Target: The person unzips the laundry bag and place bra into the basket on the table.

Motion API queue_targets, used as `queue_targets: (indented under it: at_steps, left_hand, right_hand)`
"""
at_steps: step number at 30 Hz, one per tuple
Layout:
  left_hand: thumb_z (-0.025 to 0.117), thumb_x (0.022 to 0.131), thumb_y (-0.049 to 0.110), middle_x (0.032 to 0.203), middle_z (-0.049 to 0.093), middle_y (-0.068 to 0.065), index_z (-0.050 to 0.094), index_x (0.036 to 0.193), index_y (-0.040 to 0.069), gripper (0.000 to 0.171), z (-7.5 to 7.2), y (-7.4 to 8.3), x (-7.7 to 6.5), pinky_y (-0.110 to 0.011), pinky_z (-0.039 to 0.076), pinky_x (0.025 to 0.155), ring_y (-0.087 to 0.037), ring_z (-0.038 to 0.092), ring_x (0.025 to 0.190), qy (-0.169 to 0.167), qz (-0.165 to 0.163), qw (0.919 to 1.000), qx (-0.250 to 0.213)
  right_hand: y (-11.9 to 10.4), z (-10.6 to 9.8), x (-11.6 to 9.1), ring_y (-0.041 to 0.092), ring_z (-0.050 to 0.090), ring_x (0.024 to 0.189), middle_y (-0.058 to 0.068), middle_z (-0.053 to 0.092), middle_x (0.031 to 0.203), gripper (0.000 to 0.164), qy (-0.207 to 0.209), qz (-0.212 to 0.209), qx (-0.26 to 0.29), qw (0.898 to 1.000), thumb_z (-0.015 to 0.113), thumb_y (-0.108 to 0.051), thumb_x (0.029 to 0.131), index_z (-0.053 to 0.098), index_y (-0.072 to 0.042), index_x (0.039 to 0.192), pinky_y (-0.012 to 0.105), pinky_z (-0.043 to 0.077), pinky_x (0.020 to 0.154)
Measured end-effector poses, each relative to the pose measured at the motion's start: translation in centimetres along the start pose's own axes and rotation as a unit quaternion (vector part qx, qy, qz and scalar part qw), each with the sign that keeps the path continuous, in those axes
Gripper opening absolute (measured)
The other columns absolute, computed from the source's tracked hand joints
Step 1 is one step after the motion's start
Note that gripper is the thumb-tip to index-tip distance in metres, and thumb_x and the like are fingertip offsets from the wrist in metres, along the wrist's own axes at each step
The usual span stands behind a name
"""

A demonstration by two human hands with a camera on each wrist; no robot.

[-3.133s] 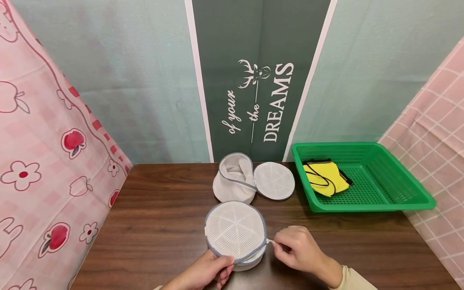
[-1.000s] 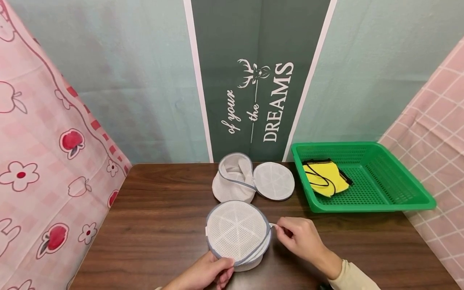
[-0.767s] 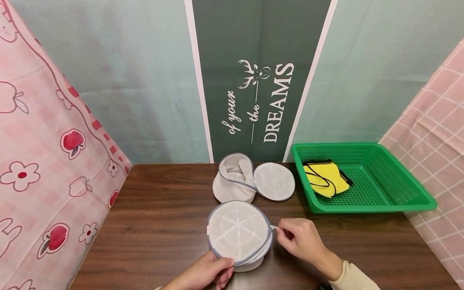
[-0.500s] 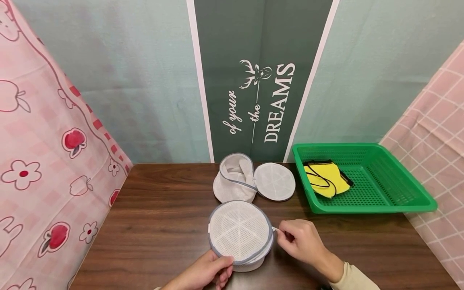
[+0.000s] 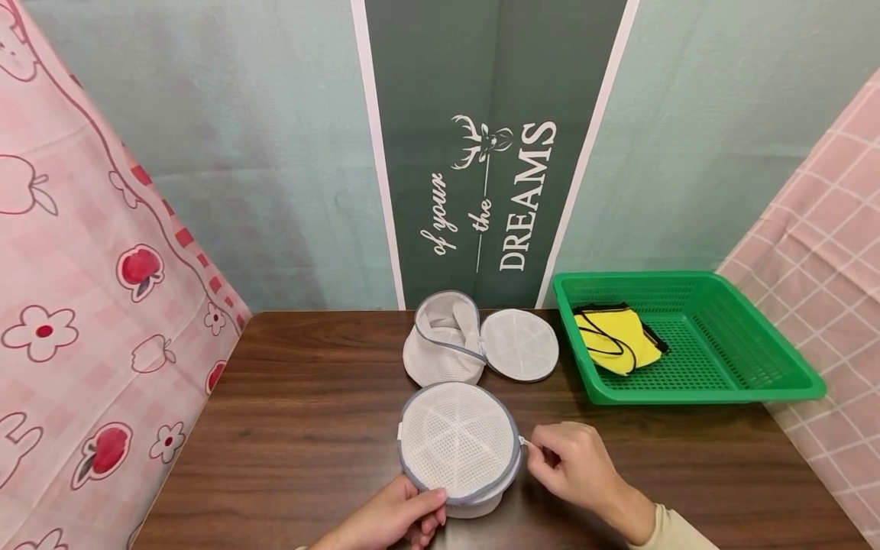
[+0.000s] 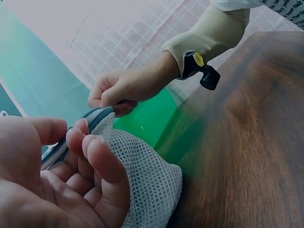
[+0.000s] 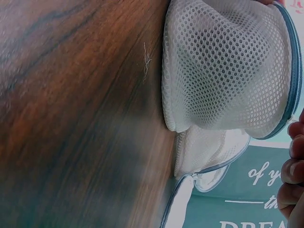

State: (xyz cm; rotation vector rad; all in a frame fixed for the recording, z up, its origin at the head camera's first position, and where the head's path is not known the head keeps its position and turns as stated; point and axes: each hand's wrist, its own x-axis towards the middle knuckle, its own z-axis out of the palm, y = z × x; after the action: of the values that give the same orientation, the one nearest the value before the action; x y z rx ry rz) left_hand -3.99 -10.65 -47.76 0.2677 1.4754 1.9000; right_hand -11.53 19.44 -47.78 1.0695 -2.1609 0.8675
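Note:
A round white mesh laundry bag [image 5: 459, 441] with a grey-blue zipped rim stands on the table in front of me, its flat lid on top. My left hand [image 5: 397, 513] pinches the rim at the near side, thumb above. At the bag's right side, my right hand [image 5: 576, 467] pinches the small zipper pull [image 5: 525, 441] between thumb and curled fingers. A narrow gap shows between lid and body at the near right. From the right wrist view, the mesh wall [image 7: 228, 66] looks upright, slightly dented, with the blue zipper [image 7: 295, 61] along its rim.
Behind it stands a second mesh bag [image 5: 443, 355], unzipped, its round lid [image 5: 520, 344] lying flat to the right. A green plastic basket [image 5: 708, 396] at the back right holds a yellow pouch [image 5: 622, 336] with black cord. Curtains hang behind the wooden table [image 5: 296, 412].
Pinching the zipper pull, my right hand went away from me along the rim, then came slightly back. The bag shifted a little right, and the gap under its lid narrowed over the last second.

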Motion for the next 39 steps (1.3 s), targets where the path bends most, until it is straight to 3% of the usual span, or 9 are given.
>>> queue_targets:
  at_steps: [11,16,20,23,25,30,35,36,39]
  left_hand:
    - [0.046,0.107,0.018,0.067,0.053,0.006,0.038,0.098,-0.034,0.054,-0.5,0.2,-0.1,-0.014,0.046,0.052,0.0,0.05,0.058,0.01,0.025,0.9996,-0.003]
    - [0.046,0.109,0.022,0.068,0.052,0.006,0.038,0.098,-0.032,0.055,-0.7,0.3,0.0,-0.015,0.047,0.052,-0.001,0.05,0.056,0.033,0.029,0.9989,-0.015]
    - [0.047,0.109,0.022,0.069,0.051,0.006,0.051,0.08,-0.01,0.044,-0.8,0.4,0.0,-0.016,0.047,0.052,-0.002,0.049,0.056,0.057,0.031,0.9977,-0.021]
    - [0.047,0.109,0.023,0.069,0.05,0.006,0.057,0.083,0.009,0.031,-0.8,0.6,0.0,-0.016,0.047,0.051,-0.003,0.049,0.056,0.077,0.028,0.9964,-0.025]
    - [0.047,0.109,0.024,0.068,0.05,0.005,0.057,0.083,0.01,0.031,-0.9,0.6,0.0,-0.016,0.046,0.05,-0.004,0.048,0.056,0.091,0.025,0.9952,-0.027]
    - [0.045,0.109,0.027,0.066,0.05,0.005,0.056,0.08,0.012,0.034,-1.1,0.8,0.1,-0.017,0.045,0.049,-0.005,0.047,0.055,0.114,0.018,0.9929,-0.029]
    - [0.044,0.11,0.028,0.068,0.05,0.005,0.056,0.082,0.011,0.035,-0.9,0.8,0.0,-0.017,0.045,0.05,-0.004,0.048,0.055,0.097,0.016,0.9946,-0.034]
    - [0.044,0.11,0.028,0.068,0.05,0.005,0.056,0.082,0.008,0.036,-0.8,0.7,0.0,-0.016,0.046,0.05,-0.004,0.048,0.055,0.089,0.016,0.9953,-0.036]
    - [0.045,0.11,0.027,0.07,0.052,0.005,0.049,0.083,-0.014,0.049,-0.5,0.5,0.0,-0.015,0.046,0.05,-0.002,0.05,0.057,0.054,0.018,0.9979,-0.031]
  right_hand:
    - [-0.5,0.0,0.2,-0.008,0.029,0.057,-0.016,0.034,0.057,0.027,0.022,-0.053,0.036,0.998,0.063,-0.005,0.066,0.043,-0.023,0.063,0.008,0.024,0.052]
    - [-1.1,-0.1,0.7,-0.008,0.026,0.057,-0.014,0.032,0.056,0.025,0.033,-0.085,0.049,0.995,0.061,-0.004,0.065,0.041,-0.019,0.062,0.009,0.023,0.053]
    - [-1.3,-0.2,1.0,-0.006,0.025,0.058,-0.012,0.032,0.057,0.025,0.029,-0.108,0.066,0.992,0.06,-0.002,0.066,0.042,-0.018,0.062,0.009,0.022,0.052]
    - [-1.4,-0.2,1.1,-0.004,0.024,0.058,-0.011,0.031,0.058,0.025,0.017,-0.128,0.086,0.988,0.06,-0.001,0.069,0.042,-0.018,0.062,0.009,0.022,0.052]
    - [-1.4,-0.1,1.1,-0.003,0.024,0.058,-0.011,0.031,0.059,0.026,0.005,-0.141,0.103,0.985,0.059,-0.001,0.074,0.043,-0.018,0.063,0.009,0.023,0.053]
    - [-1.6,0.1,1.0,-0.004,0.028,0.057,-0.011,0.035,0.059,0.028,-0.014,-0.159,0.123,0.979,0.058,-0.005,0.086,0.047,-0.019,0.064,0.008,0.025,0.053]
    - [-1.9,0.2,1.1,-0.005,0.027,0.057,-0.011,0.035,0.059,0.03,-0.011,-0.159,0.116,0.98,0.057,-0.008,0.09,0.047,-0.019,0.064,0.008,0.023,0.053]
    - [-1.9,0.2,1.1,-0.005,0.027,0.057,-0.011,0.035,0.059,0.029,-0.01,-0.158,0.115,0.981,0.057,-0.008,0.09,0.047,-0.018,0.064,0.008,0.023,0.053]
    - [-1.9,0.2,1.0,-0.005,0.027,0.057,-0.011,0.035,0.059,0.028,-0.009,-0.155,0.112,0.982,0.057,-0.007,0.089,0.048,-0.018,0.065,0.008,0.023,0.053]
